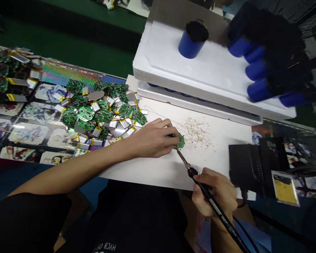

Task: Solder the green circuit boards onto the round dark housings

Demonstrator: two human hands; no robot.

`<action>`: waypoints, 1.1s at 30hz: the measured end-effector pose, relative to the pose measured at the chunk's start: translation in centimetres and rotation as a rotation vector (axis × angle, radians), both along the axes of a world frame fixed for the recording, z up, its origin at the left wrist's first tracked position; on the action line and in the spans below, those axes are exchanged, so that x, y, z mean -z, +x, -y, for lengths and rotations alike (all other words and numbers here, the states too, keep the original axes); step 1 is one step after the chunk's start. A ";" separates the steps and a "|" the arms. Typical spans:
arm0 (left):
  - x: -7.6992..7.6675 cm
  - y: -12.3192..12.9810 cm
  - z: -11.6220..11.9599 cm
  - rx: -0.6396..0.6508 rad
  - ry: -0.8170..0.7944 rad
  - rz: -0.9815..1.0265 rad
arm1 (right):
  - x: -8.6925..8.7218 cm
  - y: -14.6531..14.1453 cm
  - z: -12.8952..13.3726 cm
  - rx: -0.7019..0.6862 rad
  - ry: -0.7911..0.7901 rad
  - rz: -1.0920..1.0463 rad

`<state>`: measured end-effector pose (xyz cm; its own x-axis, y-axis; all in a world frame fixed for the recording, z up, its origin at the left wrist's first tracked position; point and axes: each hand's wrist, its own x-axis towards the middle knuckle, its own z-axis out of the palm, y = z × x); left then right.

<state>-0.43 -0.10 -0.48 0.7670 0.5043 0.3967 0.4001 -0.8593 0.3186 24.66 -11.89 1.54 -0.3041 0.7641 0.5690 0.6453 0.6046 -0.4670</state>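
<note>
Head view: the left hand [152, 138] is pressed closed in a pinch on a small green round circuit board [181, 141], and a bit of something black shows between the fingers. The board is held just above a flat white sheet [158, 175], near the middle of the scene. The right hand [213, 191] curls around a long black soldering iron [204, 189], and its thin metal tip [183, 158] touches the board.

The board looks light and stiff, but it could crack, and its tiny parts could snap off. Its rim looks like the best place to hold it. The iron's tip may be hot.

To the far left lies a big heap of green boards with silver batteries [100, 114]. Pale crumbs [196, 133] lie just to the far right of the board. There is open white room on the near side, up to the sheet's edge. A white foam box [200, 66] with blue tubes [256, 89] stands far right.
</note>
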 end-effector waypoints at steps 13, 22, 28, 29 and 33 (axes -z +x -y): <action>-0.1 -0.1 -0.1 0.003 -0.040 -0.016 | 1.4 2.4 2.5 0.388 -0.072 -0.423; -0.4 -0.2 -0.5 0.057 -0.072 0.045 | 4.6 3.2 -1.5 0.538 -0.281 -0.661; -0.6 -0.5 -1.0 0.110 -0.146 0.100 | 6.4 3.5 -1.0 0.631 -0.247 -0.678; -0.6 -0.6 -1.1 0.116 -0.160 0.103 | 6.5 3.4 -0.9 0.640 -0.252 -0.676; -0.9 -1.0 -1.4 0.130 -0.241 0.140 | 6.6 3.5 -1.0 0.640 -0.297 -0.671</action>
